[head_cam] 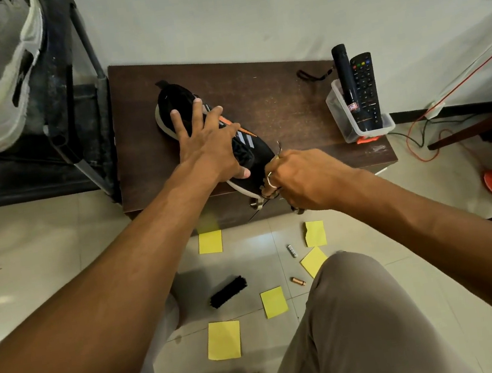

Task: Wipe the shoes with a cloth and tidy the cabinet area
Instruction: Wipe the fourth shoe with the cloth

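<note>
Two hands are sharing the work sensibly: left hand (211,147), fingers splayed, pinning the black fabric sneaker (175,100) steady; right hand (303,178), fingers clenching a grey cloth (298,210), rubbing its toe.

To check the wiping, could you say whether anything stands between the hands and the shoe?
Nothing visible does. The left hand rests on the shoe; the right hand, gripping what looks like a cloth, is at its near end.
</note>
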The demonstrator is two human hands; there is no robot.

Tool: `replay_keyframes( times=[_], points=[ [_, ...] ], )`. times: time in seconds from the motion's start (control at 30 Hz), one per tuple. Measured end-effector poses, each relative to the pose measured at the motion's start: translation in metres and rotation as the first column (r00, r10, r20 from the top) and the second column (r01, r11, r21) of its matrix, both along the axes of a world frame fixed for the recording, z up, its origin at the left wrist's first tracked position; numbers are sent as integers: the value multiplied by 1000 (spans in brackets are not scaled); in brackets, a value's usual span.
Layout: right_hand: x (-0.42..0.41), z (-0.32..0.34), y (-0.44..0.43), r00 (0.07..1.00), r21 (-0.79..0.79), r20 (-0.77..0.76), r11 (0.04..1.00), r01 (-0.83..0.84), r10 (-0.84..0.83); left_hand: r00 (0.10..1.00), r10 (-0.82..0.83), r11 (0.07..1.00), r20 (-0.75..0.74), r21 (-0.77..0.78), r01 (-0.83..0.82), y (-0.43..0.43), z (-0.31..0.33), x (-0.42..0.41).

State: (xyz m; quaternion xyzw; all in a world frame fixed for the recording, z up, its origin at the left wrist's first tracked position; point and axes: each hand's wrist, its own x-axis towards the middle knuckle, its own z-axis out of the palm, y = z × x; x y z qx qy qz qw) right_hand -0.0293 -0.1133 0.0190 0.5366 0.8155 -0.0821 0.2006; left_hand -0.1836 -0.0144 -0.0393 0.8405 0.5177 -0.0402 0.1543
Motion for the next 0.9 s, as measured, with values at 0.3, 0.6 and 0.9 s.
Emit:
replay_keyframes(
  times=[0.3, 0.6, 0.9],
  points=[
    [-6, -17, -8, 997, 60, -68, 997, 43, -38, 998, -54, 995, -45, -86, 50, 3, 9, -5],
    [6, 7, 16, 962, -85, -207, 983, 163, -177, 991, -129, 984, -33, -126, 124, 18, 19, -17],
    [-33, -54, 7, 977, 338, -187, 941, -31, 100, 986, -165, 982, -15, -95, 163, 19, 16, -24]
  ],
)
